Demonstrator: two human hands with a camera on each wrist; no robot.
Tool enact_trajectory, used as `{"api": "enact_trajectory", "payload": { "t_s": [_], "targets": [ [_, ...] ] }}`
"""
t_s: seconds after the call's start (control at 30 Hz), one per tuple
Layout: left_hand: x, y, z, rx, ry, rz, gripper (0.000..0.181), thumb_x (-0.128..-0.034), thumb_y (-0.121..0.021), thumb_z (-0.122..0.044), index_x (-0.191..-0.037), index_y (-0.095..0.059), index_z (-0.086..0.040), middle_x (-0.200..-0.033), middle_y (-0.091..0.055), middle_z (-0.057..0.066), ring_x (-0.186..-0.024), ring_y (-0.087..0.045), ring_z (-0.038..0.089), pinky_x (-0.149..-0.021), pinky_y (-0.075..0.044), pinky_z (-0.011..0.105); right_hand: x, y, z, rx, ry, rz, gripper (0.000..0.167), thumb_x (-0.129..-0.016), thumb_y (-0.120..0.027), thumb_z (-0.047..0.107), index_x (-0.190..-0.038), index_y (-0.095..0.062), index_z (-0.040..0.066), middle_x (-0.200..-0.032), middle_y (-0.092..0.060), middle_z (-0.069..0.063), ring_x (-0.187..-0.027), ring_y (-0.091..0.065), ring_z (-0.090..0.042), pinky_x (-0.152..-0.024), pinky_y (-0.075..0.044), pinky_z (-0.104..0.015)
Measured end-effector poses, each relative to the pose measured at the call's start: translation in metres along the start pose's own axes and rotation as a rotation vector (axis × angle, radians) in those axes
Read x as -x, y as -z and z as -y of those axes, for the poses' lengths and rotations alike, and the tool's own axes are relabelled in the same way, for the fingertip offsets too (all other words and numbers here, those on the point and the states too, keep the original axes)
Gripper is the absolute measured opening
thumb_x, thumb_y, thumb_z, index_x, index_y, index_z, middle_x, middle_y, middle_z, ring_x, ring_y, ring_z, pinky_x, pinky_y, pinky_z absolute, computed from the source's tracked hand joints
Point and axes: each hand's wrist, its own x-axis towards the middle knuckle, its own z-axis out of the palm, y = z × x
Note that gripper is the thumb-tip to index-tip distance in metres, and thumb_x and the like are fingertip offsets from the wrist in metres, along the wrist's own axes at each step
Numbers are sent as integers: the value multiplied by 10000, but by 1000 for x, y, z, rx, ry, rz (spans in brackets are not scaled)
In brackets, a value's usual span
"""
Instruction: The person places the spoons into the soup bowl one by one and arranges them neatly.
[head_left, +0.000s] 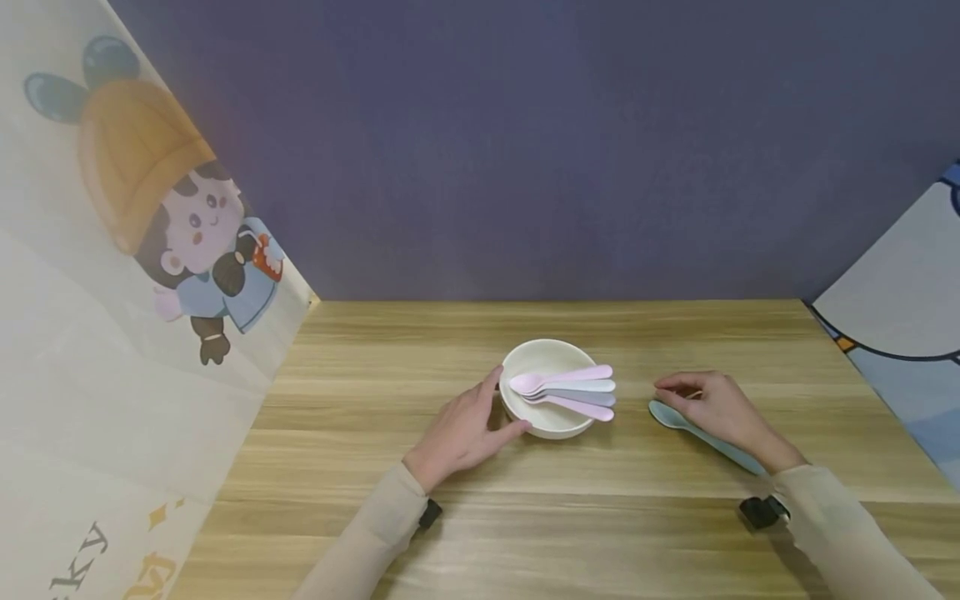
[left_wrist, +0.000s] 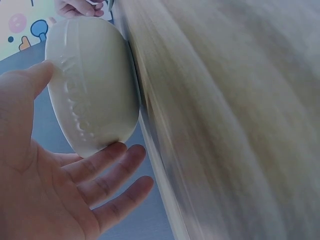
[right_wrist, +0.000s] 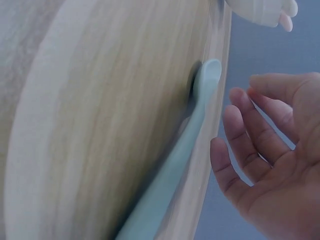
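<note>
A cream bowl (head_left: pixel 551 427) stands upright on the wooden table, with several small spoons (head_left: pixel 573 386) in pink, white and grey-purple lying in it, handles over its right rim. My left hand (head_left: pixel 461 429) holds the bowl from its left side, thumb at the near rim and fingers along the wall (left_wrist: pixel 92 85). To the right, a pale blue-green spoon (head_left: pixel 708 437) lies on the table, its bowl end toward the cream bowl. Just over that spoon is my right hand (head_left: pixel 716 408), fingers loosely bent and nothing between them; the spoon (right_wrist: pixel 175 160) is apart from them.
The wooden table (head_left: pixel 420 333) ends at a dark blue wall (head_left: pixel 525 150) behind. A pale panel (head_left: pixel 67 333) with a cartoon child borders the left side, and another printed panel (head_left: pixel 900 292) borders the right.
</note>
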Motion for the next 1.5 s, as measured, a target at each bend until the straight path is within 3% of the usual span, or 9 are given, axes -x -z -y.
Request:
{"api": "enact_trajectory", "payload": {
  "t_s": [0.83, 1.1, 1.5],
  "targets": [
    [-1, -1, 1, -1, 12, 7, 1033, -985, -553, -752, -1707, -214, -95, -1647, -482, 172, -1472, -538, 359, -1202, -477, 521, 16, -2, -18, 31, -73, -5, 323, -1031, -722, 368, -1202, -809, 109, -1213, -794, -136, -1060, -749, -274, -794, -564, -188],
    [-2, -1, 1, -7, 10, 7, 1026, -986, -554, -749, -1707, -217, -101, -1639, -493, 175, -1460, -551, 358, -1193, -489, 510, 21, 0, -20, 31, -72, -27, 290, -1018, -744, 349, -1181, -813, 119, -1177, -804, -110, -972, -705, -37, -785, -562, -177],
    [0, 0, 1, -9, 1, 0, 1028, -988, -558, -739, -1703, -223, -80, -1621, -506, 201, -1446, -561, 376, -1185, -495, 521, 34, 4, -23, -15, -115, 58, 409, -946, -824, 373, -1228, -781, 80, -1072, -793, -41, -868, -664, 4, -716, -552, -204]
  ]
}}
